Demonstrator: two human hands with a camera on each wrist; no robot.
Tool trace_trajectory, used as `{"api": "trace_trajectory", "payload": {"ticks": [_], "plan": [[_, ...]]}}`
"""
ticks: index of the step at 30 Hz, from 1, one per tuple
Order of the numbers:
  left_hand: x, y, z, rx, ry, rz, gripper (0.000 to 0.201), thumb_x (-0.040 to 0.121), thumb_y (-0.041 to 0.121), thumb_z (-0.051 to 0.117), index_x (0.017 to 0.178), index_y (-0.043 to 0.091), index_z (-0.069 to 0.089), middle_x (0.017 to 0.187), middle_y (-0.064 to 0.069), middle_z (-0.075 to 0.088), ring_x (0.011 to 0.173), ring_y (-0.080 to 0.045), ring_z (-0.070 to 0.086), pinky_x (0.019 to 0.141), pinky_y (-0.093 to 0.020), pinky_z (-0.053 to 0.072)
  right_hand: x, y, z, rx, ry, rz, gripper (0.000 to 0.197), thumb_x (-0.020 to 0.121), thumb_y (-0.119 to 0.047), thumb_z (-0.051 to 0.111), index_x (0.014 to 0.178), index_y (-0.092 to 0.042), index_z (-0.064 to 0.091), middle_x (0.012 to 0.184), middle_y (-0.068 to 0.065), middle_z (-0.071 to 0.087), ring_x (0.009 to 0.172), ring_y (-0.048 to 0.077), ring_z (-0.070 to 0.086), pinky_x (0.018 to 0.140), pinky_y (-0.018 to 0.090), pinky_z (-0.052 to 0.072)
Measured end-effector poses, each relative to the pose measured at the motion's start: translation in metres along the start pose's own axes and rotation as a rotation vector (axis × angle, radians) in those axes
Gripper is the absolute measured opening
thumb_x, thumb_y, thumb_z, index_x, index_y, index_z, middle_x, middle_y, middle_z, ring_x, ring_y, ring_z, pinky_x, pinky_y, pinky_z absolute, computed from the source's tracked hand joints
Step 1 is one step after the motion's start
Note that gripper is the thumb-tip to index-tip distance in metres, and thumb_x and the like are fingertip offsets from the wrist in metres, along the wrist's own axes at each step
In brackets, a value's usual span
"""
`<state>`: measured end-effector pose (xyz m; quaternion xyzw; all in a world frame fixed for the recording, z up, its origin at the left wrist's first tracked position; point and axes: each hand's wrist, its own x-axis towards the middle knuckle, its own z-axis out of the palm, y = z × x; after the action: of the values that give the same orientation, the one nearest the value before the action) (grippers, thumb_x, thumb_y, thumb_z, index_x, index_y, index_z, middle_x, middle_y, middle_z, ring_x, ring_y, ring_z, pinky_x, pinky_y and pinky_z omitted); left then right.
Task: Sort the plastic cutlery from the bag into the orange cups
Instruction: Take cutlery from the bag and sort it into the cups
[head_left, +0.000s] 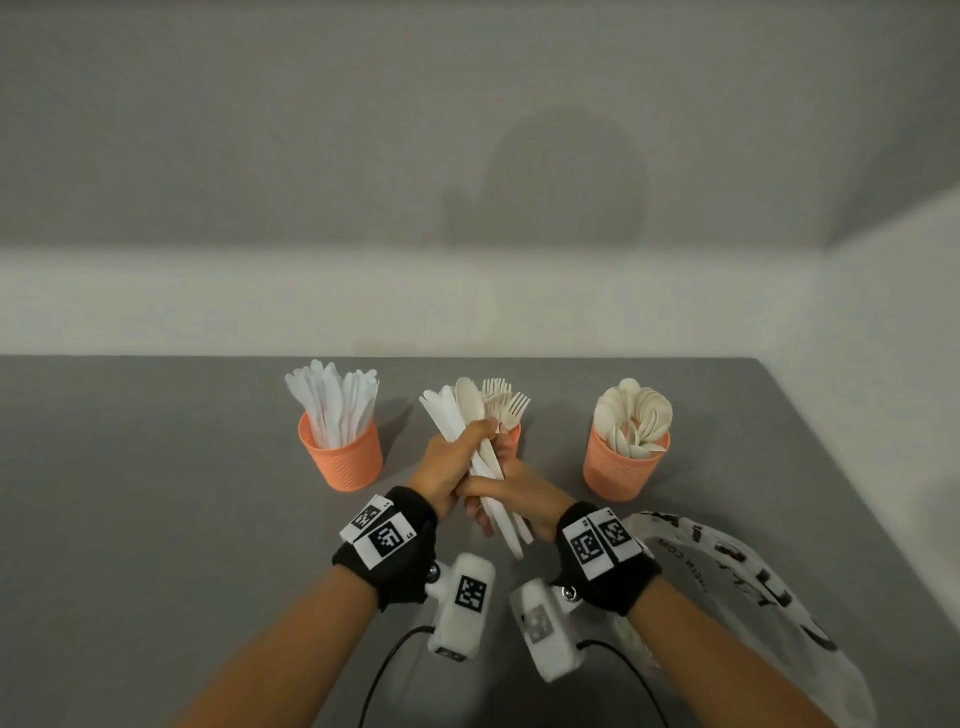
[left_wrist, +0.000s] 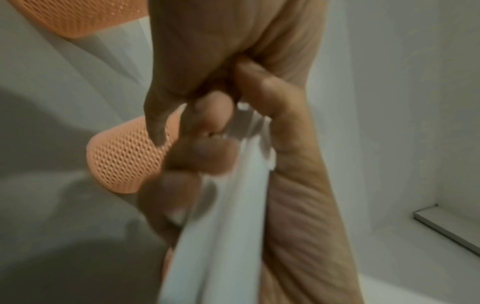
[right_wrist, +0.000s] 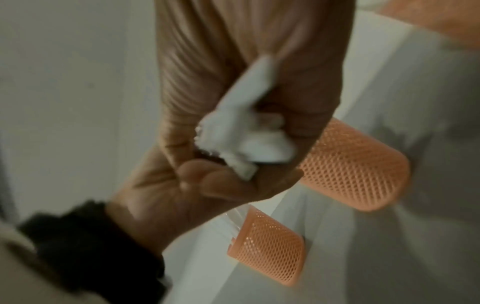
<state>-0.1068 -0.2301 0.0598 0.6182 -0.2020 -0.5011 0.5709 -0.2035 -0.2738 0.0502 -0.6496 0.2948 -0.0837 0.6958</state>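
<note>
Three orange mesh cups stand in a row on the grey table. The left cup (head_left: 340, 457) holds white knives, the right cup (head_left: 623, 465) holds spoons. The middle cup (head_left: 514, 434) is mostly hidden behind my hands, and forks (head_left: 506, 400) stick out of it. My left hand (head_left: 449, 462) grips a mixed bundle of cutlery (head_left: 457, 410) around its middle, heads pointing up and away. Just below it, my right hand (head_left: 517, 496) grips the same bundle's handles. The white handles (left_wrist: 233, 226) show between curled fingers in the left wrist view, and their ends (right_wrist: 241, 133) in the right wrist view.
The white plastic bag (head_left: 753, 597) with black print lies crumpled on the table by my right forearm. A pale wall runs behind the cups, and the table's right edge (head_left: 857, 509) is close to the bag. Two cups (right_wrist: 355, 164) (right_wrist: 270, 248) appear in the right wrist view.
</note>
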Motion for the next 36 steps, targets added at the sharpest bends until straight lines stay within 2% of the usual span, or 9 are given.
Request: {"api": "trace_trajectory", "payload": {"ticks": [3, 6, 9, 11, 13, 20, 27, 32, 36], "plan": [[-0.001, 0.005, -0.005, -0.024, -0.181, -0.016, 0.030, 0.093, 0.030, 0.049, 0.090, 0.004, 0.064, 0.085, -0.006, 0.068, 0.063, -0.012, 0.067, 0.049, -0.021, 0.052, -0.004, 0.000, 0.001, 0.084, -0.088, 0.113, 0.012, 0.090, -0.024, 0.055, 0.083, -0.015, 0.059, 0.058, -0.001, 0.059, 0.043, 0.007, 0.052, 0.048, 0.020, 0.046], [-0.003, 0.010, -0.011, -0.028, -0.247, -0.038, 0.029, 0.094, 0.034, 0.048, 0.083, 0.010, 0.061, 0.078, -0.007, 0.067, 0.054, -0.013, 0.066, 0.045, -0.020, 0.051, -0.002, 0.005, 0.009, 0.205, -0.021, 0.098, 0.007, 0.092, -0.025, 0.054, 0.094, -0.019, 0.056, 0.044, -0.004, 0.046, 0.036, 0.007, 0.042, 0.041, 0.019, 0.040], [0.000, 0.007, -0.019, 0.094, -0.173, -0.024, 0.037, 0.088, 0.045, 0.055, 0.092, 0.009, 0.061, 0.071, -0.007, 0.066, 0.056, -0.016, 0.063, 0.059, -0.026, 0.052, 0.004, 0.007, 0.012, 0.224, 0.136, -0.006, 0.022, 0.094, -0.022, 0.052, 0.112, -0.011, 0.050, 0.040, -0.004, 0.038, 0.031, 0.008, 0.036, 0.035, 0.018, 0.035], [0.002, 0.002, -0.022, 0.141, -0.067, 0.023, 0.032, 0.085, 0.043, 0.059, 0.090, 0.012, 0.058, 0.068, -0.003, 0.061, 0.062, -0.014, 0.058, 0.060, -0.022, 0.046, 0.007, 0.008, 0.010, 0.226, 0.213, -0.020, 0.019, 0.093, -0.026, 0.053, 0.103, -0.009, 0.053, 0.042, -0.004, 0.039, 0.031, 0.008, 0.036, 0.035, 0.018, 0.033], [0.003, -0.002, -0.021, 0.153, 0.009, 0.090, 0.026, 0.085, 0.036, 0.062, 0.088, 0.011, 0.054, 0.067, -0.004, 0.056, 0.060, -0.013, 0.053, 0.049, -0.016, 0.041, 0.010, 0.007, 0.009, 0.212, 0.250, -0.017, 0.016, 0.093, -0.027, 0.052, 0.090, -0.011, 0.053, 0.042, -0.005, 0.040, 0.031, 0.007, 0.037, 0.034, 0.017, 0.032], [0.002, -0.003, -0.018, 0.162, 0.068, 0.164, 0.024, 0.089, 0.019, 0.059, 0.069, 0.011, 0.049, 0.056, -0.004, 0.049, 0.042, -0.006, 0.046, 0.043, -0.013, 0.042, 0.006, 0.011, 0.013, 0.204, 0.252, -0.044, 0.018, 0.095, -0.027, 0.049, 0.098, -0.009, 0.049, 0.038, -0.008, 0.040, 0.030, 0.005, 0.034, 0.033, 0.014, 0.029], [0.006, -0.011, -0.015, 0.252, 0.144, 0.181, 0.019, 0.097, 0.016, 0.042, 0.097, 0.000, 0.053, 0.067, -0.009, 0.057, 0.053, -0.017, 0.053, 0.052, -0.023, 0.046, 0.007, 0.011, 0.015, 0.229, 0.297, -0.075, 0.027, 0.098, -0.033, 0.041, 0.098, -0.008, 0.051, 0.041, -0.007, 0.050, 0.033, 0.004, 0.045, 0.034, 0.016, 0.036], [0.004, -0.013, -0.012, 0.319, 0.115, 0.237, 0.029, 0.099, 0.022, 0.038, 0.092, -0.001, 0.054, 0.057, -0.012, 0.055, 0.033, -0.009, 0.049, 0.040, -0.018, 0.040, 0.004, 0.009, 0.015, 0.148, 0.279, -0.134, 0.030, 0.098, -0.031, 0.041, 0.097, -0.006, 0.057, 0.051, 0.000, 0.055, 0.036, 0.002, 0.049, 0.039, 0.013, 0.039], [0.005, -0.014, -0.014, 0.385, 0.152, 0.255, 0.031, 0.099, 0.022, 0.037, 0.084, 0.001, 0.054, 0.051, -0.007, 0.054, 0.033, -0.007, 0.048, 0.046, -0.021, 0.041, 0.005, 0.012, 0.014, 0.176, 0.270, -0.126, 0.035, 0.099, -0.031, 0.039, 0.105, -0.002, 0.057, 0.058, 0.006, 0.058, 0.037, 0.002, 0.052, 0.041, 0.013, 0.041]]}}
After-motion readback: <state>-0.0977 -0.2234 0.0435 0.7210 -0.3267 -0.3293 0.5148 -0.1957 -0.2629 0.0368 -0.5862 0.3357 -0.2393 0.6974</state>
